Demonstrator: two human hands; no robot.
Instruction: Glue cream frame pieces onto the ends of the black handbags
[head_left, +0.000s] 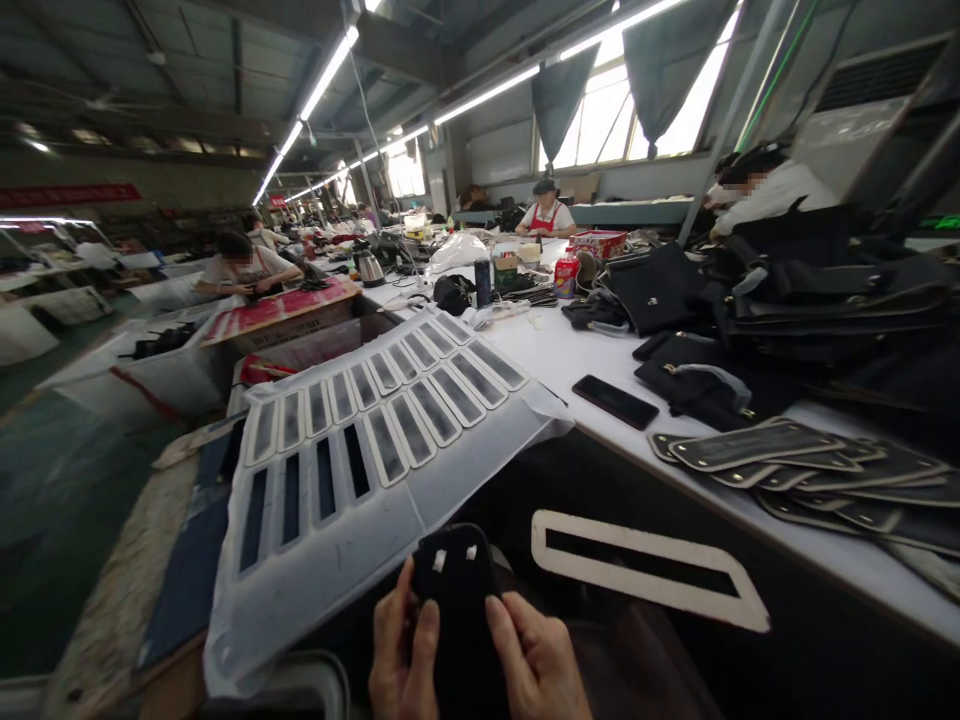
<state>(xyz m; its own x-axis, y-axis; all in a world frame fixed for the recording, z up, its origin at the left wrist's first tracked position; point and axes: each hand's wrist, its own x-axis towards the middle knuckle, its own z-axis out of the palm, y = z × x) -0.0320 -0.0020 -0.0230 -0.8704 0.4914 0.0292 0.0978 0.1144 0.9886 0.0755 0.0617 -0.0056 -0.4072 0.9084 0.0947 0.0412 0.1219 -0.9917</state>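
Both hands hold a black panel (459, 610) with a rounded top end and two small pale metal tabs, low in the view. My left hand (405, 650) grips its left edge between thumb and fingers. On its right edge my right hand (536, 655) is closed in the same way. To the right of the hands a pale elongated frame (637, 565) with a long slot lies over dark material. The panel's lower end runs out of view.
At left, a translucent sheet (322, 560) carries rows of pale-rimmed oblong pieces. The white table (555, 360) holds a phone (615, 400), stacked black strips (795, 460), black bags (840, 300) and a red can (565, 275). Several people sit farther back.
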